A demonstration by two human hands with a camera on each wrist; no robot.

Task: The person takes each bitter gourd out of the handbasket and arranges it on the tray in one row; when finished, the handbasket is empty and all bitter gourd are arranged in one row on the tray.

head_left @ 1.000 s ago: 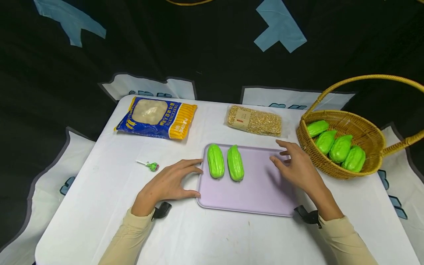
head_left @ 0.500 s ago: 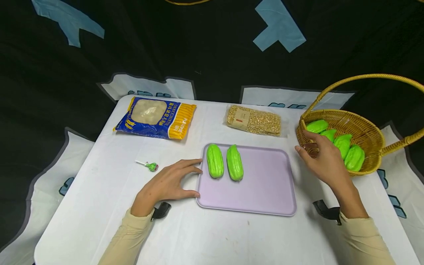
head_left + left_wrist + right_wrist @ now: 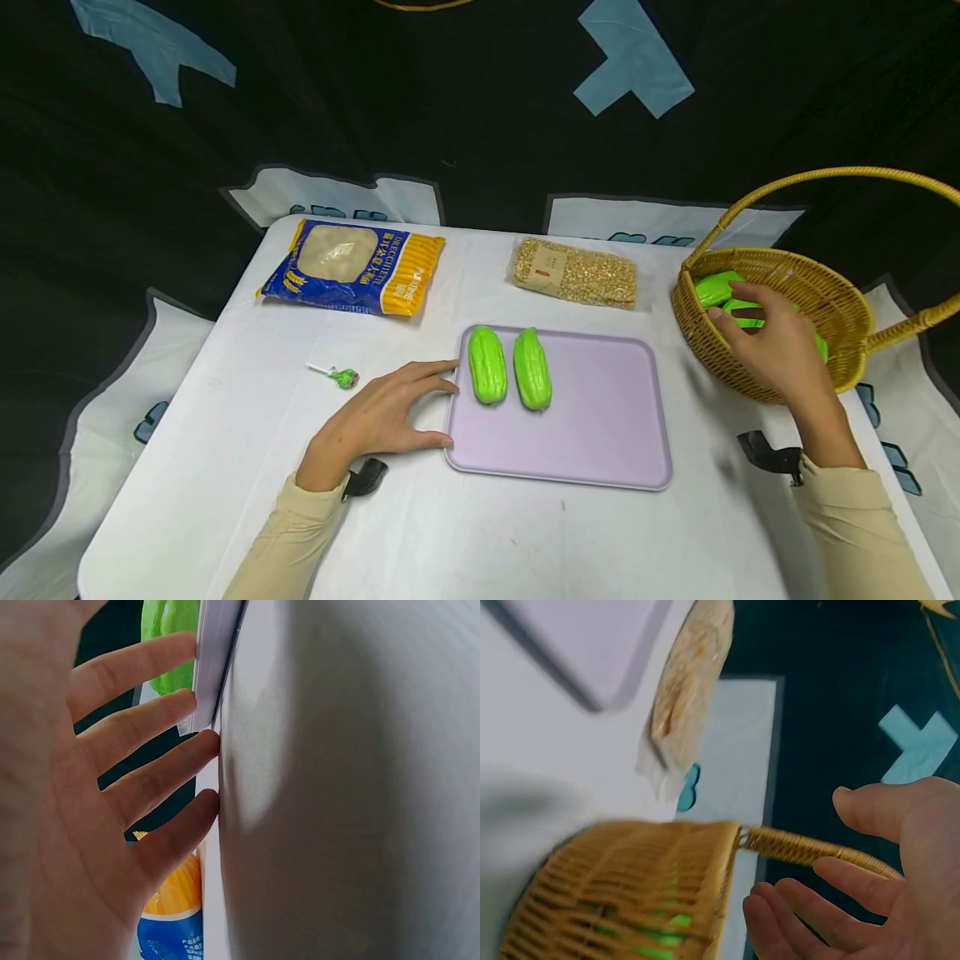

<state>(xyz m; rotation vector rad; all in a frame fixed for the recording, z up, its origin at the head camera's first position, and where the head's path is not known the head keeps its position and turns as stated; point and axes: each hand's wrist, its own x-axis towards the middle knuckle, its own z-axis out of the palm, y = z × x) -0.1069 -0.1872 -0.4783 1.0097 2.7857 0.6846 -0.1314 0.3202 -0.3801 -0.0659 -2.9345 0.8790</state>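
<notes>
Two bright green ribbed gourds, the left one (image 3: 487, 365) and the right one (image 3: 532, 369), lie side by side on the left part of a lilac tray (image 3: 600, 408). My left hand (image 3: 382, 412) rests at the tray's left edge, fingertips against the rim and fingers spread, as the left wrist view also shows. Over the near left rim of a wicker basket (image 3: 705, 358) reaches my right hand (image 3: 780, 346), its fingers loosely bent with nothing between them. More green gourds (image 3: 714, 288) lie in the basket, partly hidden by that hand.
A blue and yellow pasta bag (image 3: 352, 265) lies at the back left. Behind the tray is a clear pack of yellow grains (image 3: 577, 273). A green-wrapped lollipop (image 3: 345, 377) lies left of the tray. The basket's tall handle (image 3: 840, 173) arches over its opening.
My right hand has moved right from above the tray to over the basket, covering some of the gourds there. The left hand, the tray and its two gourds have stayed in place.
</notes>
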